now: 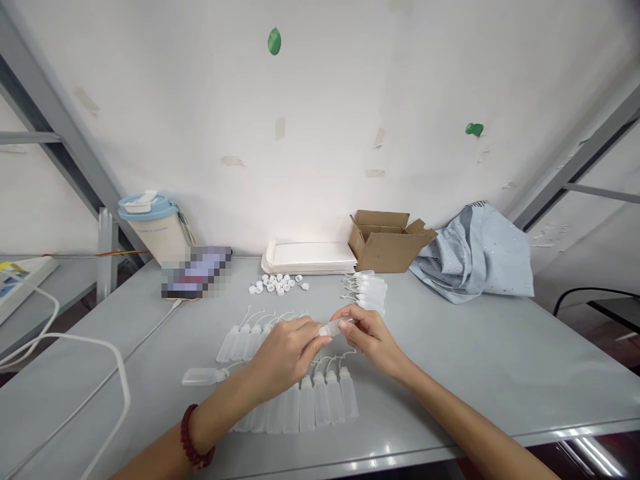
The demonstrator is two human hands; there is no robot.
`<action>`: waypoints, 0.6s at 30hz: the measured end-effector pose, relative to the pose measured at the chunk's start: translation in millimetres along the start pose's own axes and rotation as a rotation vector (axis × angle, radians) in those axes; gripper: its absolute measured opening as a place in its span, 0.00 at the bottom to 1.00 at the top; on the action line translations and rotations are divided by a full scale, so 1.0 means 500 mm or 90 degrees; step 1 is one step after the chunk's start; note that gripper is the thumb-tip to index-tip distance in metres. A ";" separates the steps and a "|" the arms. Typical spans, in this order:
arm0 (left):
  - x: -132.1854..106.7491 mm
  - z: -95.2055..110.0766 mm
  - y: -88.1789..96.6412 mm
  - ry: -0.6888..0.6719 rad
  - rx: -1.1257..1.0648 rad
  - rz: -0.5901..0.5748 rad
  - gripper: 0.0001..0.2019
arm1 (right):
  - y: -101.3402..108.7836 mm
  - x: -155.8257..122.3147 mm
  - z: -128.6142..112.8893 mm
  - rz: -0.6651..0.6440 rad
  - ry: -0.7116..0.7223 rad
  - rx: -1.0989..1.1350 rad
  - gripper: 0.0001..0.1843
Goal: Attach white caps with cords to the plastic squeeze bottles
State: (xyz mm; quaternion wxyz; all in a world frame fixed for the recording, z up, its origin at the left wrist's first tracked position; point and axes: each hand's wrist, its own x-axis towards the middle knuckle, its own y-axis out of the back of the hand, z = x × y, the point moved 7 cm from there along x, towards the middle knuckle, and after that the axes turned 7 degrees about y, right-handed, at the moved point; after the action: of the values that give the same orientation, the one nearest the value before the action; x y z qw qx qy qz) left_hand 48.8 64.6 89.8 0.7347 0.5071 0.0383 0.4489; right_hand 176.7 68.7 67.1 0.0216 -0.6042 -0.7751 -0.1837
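Observation:
A small translucent plastic bottle (332,327) is held tilted between my two hands, above the middle of the table. My left hand (289,347) has its fingers closed at the bottle's left end; what exactly they pinch there is hidden. At the other end, my right hand (369,335) grips the bottle between thumb and fingers. Below my hands lies a row of similar bottles (320,400) with thin white tails at their necks, partly covered by my left arm. Another row (240,341) lies behind my left hand, and one single bottle (203,377) lies sideways at the left.
Small white caps (277,285) lie in a loose pile at the back. More bottles (370,292) are stacked near an opened cardboard box (390,250) and white stacked trays (313,258). A phone (197,273), a cup (155,230), a cable (120,363) and grey-blue cloth (480,257) surround them.

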 end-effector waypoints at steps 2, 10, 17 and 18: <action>-0.007 0.008 -0.003 -0.063 0.092 0.041 0.17 | 0.000 0.002 0.006 0.002 -0.028 0.017 0.19; -0.008 0.009 -0.007 -0.074 0.178 0.059 0.16 | -0.006 0.003 0.021 0.004 -0.069 0.055 0.20; 0.011 -0.022 0.003 0.149 -0.130 -0.071 0.18 | -0.001 0.005 -0.002 0.011 -0.005 0.027 0.17; 0.011 -0.023 0.005 0.177 -0.172 -0.084 0.17 | 0.002 0.005 -0.007 0.015 0.012 0.007 0.17</action>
State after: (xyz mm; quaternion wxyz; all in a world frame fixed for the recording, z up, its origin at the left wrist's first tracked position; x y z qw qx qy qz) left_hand 44.4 76.9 88.2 0.8117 0.3334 0.1116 0.4664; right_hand 176.1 70.2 71.5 0.0343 -0.6116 -0.7685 -0.1848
